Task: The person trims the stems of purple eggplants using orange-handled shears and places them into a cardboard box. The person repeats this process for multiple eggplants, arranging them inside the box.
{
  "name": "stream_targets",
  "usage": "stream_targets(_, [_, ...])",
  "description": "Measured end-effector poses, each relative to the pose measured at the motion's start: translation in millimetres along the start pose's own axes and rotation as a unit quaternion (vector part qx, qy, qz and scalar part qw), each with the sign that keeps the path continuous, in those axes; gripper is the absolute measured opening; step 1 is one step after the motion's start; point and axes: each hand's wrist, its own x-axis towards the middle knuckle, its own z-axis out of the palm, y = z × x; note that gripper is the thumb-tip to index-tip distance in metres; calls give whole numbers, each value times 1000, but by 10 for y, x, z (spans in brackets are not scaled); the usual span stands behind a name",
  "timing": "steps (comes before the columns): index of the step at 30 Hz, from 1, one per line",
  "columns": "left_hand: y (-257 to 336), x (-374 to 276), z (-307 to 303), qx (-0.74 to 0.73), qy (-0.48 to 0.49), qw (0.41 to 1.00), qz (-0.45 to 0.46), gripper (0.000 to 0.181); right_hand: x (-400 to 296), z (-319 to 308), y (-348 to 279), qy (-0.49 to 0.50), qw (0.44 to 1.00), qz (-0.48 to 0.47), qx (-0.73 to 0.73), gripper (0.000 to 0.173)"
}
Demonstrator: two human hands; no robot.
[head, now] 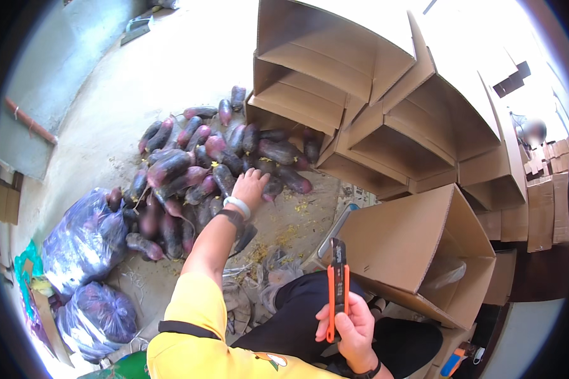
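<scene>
A heap of long purple radishes (175, 166), some with thin tail roots, lies on the concrete floor before me. My left hand (250, 187) reaches palm down to the near right side of the heap, fingers extended over the radishes. What lies under the palm is hidden. In my right hand (353, 327), close to my lap, is an orange and black utility knife (337, 289), held upright. Beside it on the right, an open cardboard box (393, 237) lies tilted, with a clear plastic liner (448, 275) inside.
Several open cardboard boxes (322, 76) are stacked on their sides at the back right. Two purple plastic bags (85, 241) stand at left. Yellow leaf scraps (265, 251) and crumpled plastic (279, 275) litter the floor. A blue and orange tool (453, 364) lies lower right.
</scene>
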Motion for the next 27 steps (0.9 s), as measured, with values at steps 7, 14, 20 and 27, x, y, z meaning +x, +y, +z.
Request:
stream_targets(7, [-62, 423, 260, 56, -159, 983, -77, 33, 40, 41, -114, 10, 998, 61, -12, 55])
stream_targets(14, [-39, 263, 35, -21, -117, 992, -42, 57, 41, -31, -66, 1, 1000, 22, 11, 42])
stream_targets(20, [236, -309, -464, -492, 56, 866, -60, 71, 35, -39, -61, -11, 1000, 6, 26, 42])
stream_targets(27, [788, -1429, -1267, -674, 32, 729, -113, 74, -4, -74, -174, -57, 996, 64, -28, 41])
